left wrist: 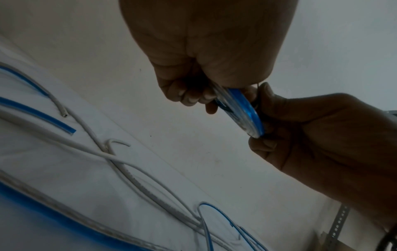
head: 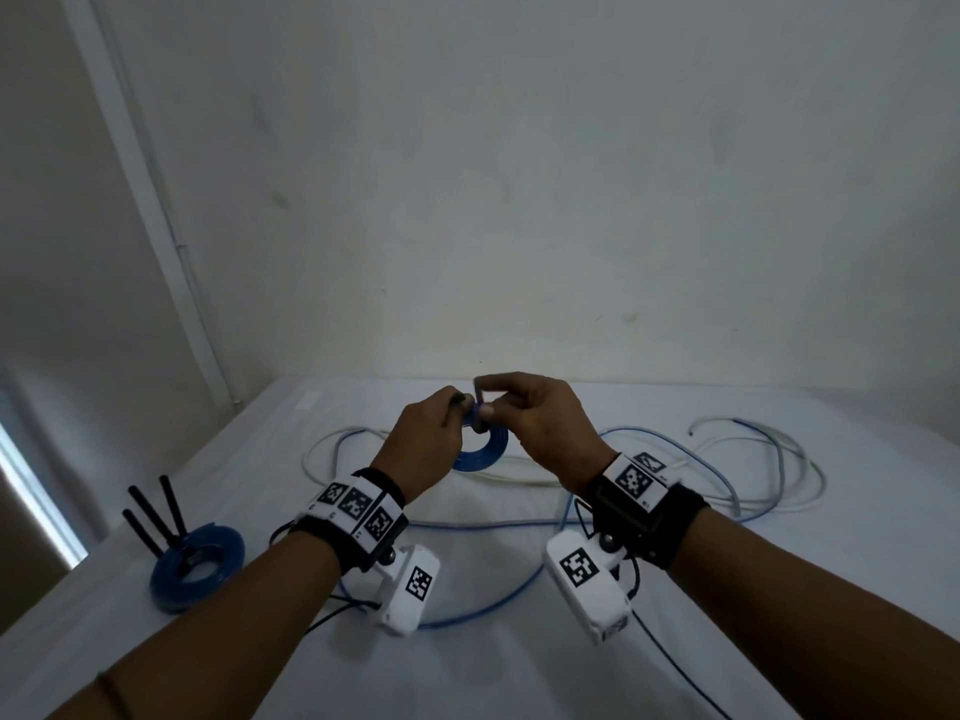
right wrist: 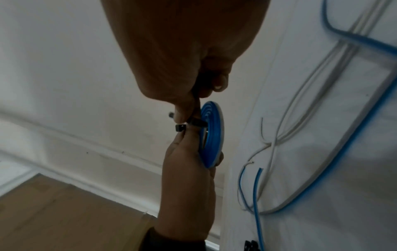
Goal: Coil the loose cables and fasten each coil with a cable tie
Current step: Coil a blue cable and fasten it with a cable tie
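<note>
— Why was the flat blue coil of cable [head: 480, 449] held up above the white table [head: 779, 589]?
— So the left hand [head: 428, 433] could pinch it steady while the right hand [head: 530, 413] pinched the black plastic cable tie [right wrist: 194, 122] through its centre, likely to cinch it

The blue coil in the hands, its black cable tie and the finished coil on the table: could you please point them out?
blue coil [right wrist: 211, 135], right wrist view, on its flat blue face.
black cable tie [right wrist: 180, 127], right wrist view, on its head.
finished coil [head: 200, 569], head view, on its blue ring.
</note>
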